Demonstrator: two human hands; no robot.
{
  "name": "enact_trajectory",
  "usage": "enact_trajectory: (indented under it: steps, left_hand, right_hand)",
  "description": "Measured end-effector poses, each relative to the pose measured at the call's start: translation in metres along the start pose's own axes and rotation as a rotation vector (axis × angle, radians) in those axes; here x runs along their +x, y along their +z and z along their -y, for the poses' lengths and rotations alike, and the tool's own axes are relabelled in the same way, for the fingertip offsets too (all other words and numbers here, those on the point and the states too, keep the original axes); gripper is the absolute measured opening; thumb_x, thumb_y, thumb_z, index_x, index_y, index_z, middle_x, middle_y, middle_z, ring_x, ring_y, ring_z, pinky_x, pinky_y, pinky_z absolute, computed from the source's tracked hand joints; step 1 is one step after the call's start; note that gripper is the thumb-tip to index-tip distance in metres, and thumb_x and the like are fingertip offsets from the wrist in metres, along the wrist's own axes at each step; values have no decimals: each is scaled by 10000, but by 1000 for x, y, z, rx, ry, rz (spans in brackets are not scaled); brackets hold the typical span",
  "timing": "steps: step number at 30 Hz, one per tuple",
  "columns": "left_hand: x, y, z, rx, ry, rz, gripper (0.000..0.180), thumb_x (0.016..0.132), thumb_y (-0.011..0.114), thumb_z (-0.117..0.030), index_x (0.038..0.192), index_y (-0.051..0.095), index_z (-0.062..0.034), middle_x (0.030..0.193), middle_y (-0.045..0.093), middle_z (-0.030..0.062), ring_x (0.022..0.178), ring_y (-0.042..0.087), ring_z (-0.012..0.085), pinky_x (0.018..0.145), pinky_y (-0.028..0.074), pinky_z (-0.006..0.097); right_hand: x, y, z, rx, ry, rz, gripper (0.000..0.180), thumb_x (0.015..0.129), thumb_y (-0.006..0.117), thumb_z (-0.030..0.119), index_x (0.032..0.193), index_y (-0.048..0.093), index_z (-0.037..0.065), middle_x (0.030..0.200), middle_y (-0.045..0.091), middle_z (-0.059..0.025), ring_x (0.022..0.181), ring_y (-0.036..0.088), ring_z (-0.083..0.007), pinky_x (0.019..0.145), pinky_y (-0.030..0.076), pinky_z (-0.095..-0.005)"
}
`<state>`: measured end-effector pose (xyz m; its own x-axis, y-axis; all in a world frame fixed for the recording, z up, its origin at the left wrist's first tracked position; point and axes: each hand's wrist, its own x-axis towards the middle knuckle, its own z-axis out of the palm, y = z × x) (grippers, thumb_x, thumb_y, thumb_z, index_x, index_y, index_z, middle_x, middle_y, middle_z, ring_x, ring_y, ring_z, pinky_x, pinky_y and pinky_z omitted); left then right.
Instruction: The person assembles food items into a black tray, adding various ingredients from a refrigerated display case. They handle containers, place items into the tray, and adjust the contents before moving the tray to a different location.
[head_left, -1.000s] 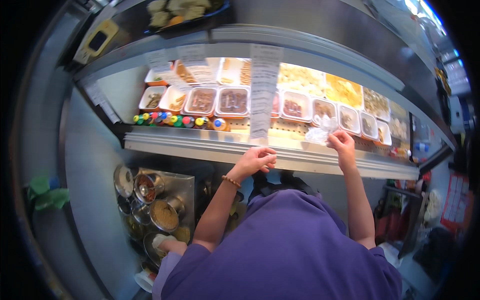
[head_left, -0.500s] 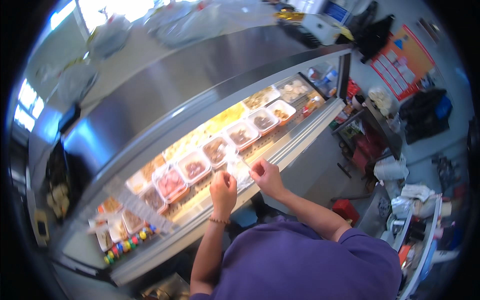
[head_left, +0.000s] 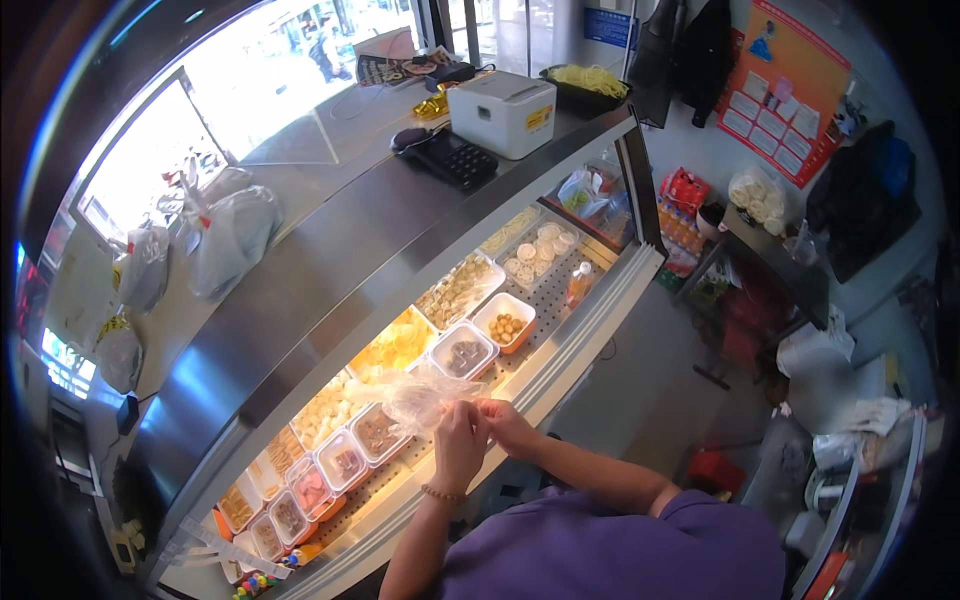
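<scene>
A clear plastic bag (head_left: 415, 397) puffs out over the lit display case, with its neck pinched in my fingers. My left hand (head_left: 458, 440), a beaded bracelet at its wrist, is closed on the bag. Right beside it, my right hand (head_left: 508, 428) grips the bag's gathered edge. Beneath and around the bag stand white food tubs: one of dark pieces (head_left: 465, 357), one of small round golden balls (head_left: 506, 327), and one of pink meat (head_left: 311, 489). A tray of yellow slices (head_left: 393, 340) lies behind them, partly covered by the bag.
On the steel counter top stand a white box-shaped machine (head_left: 502, 113) and a black keypad device (head_left: 446, 158). Tied plastic bags (head_left: 236, 240) sit at its left. A small bottle (head_left: 578, 285) stands in the case. The case's front rail (head_left: 590, 325) runs before me.
My hands have come together at the neck of the bag, which has spread out and puffed up. The view has shifted, showing more of the counter top.
</scene>
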<state>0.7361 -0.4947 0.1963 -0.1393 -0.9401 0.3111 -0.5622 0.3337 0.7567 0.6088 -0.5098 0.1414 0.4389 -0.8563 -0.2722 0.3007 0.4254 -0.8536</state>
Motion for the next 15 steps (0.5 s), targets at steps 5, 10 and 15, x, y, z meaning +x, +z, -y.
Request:
enact_trajectory:
  steps: [5,10,15]
  left_hand:
    - [66,65,-55,14,-34,304,132,826,622,-102,847,530,-10,788,607,209,738,614,389,663,484,454]
    - [118,127,-96,23,95,464,153,827,615,-133,846,544,1,778,620,210,725,614,405,660,483,469]
    - [165,184,-133,-45,82,604,160,840,613,-157,832,567,-4,771,632,208,708,630,388,663,496,451]
  right_hand:
    - [7,-86,60,656,-20,139,448,1008,478,164,1430,422,26,1319,565,-139,1182,564,-218,1032,445,-365]
    - [19,-168,79,790,-37,87,707,1028,350,528,1544,176,76,1496,361,-161,1319,444,-271,1111,369,-411]
    - [-8,-226,134,792,-310,-46,769,955,346,680,1555,215,218,1576,245,-178,1425,276,-409,1135,275,-596]
